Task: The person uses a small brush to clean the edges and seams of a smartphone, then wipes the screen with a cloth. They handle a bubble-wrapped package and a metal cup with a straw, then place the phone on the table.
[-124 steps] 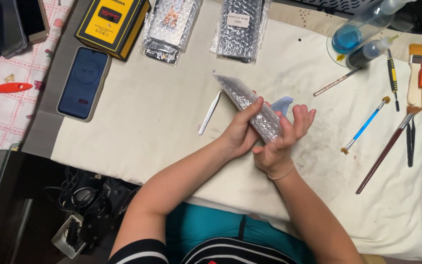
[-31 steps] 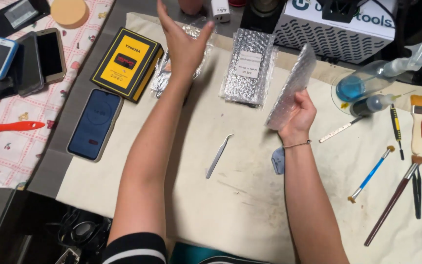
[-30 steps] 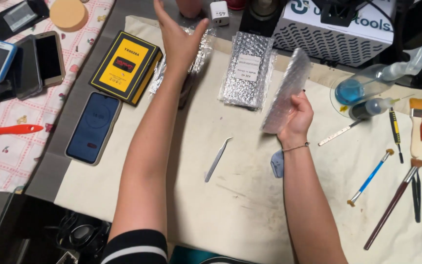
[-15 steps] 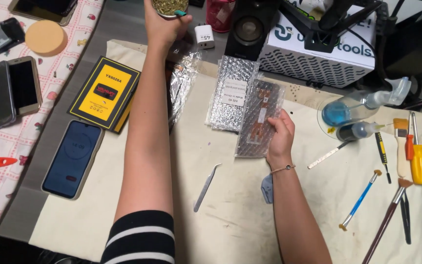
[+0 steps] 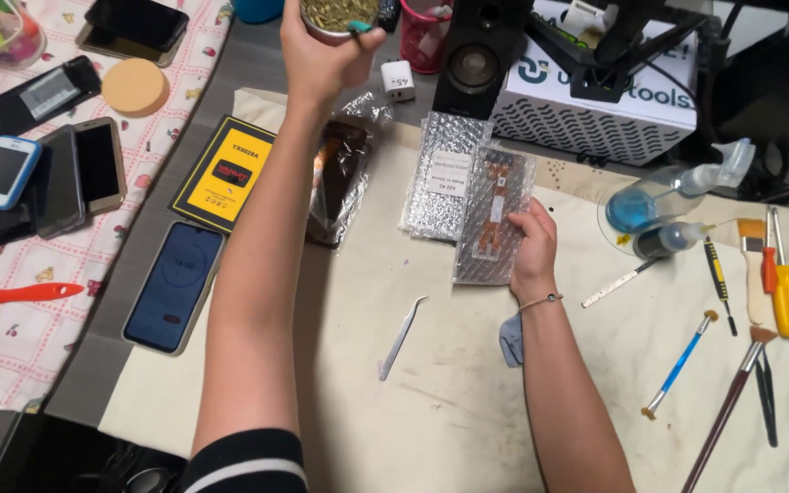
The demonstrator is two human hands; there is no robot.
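My left hand [image 5: 321,59] reaches far up the bench and grips a small round tin [image 5: 335,15] filled with brass-coloured bits; something teal sticks out by my fingers. My right hand [image 5: 533,248] holds a clear bubble-wrap pouch [image 5: 493,215] with a brown phone part inside, laid flat on the white cloth mat [image 5: 468,383]. A second bubble pouch [image 5: 444,175] lies just left of it. Metal tweezers [image 5: 401,337] rest on the mat between my arms.
A dark blue phone [image 5: 174,284], a yellow box [image 5: 226,173] and several phones [image 5: 57,178] lie left. A bagged dark part [image 5: 338,178] sits beside my left arm. Brushes and screwdrivers [image 5: 773,292] and a blue-liquid bottle [image 5: 650,196] lie right. A speaker [image 5: 475,55] and white machine [image 5: 595,100] stand behind.
My left hand went from over the mat up to the far tin and closed on it. My right hand lowered the bubble pouch from upright to flat on the mat.
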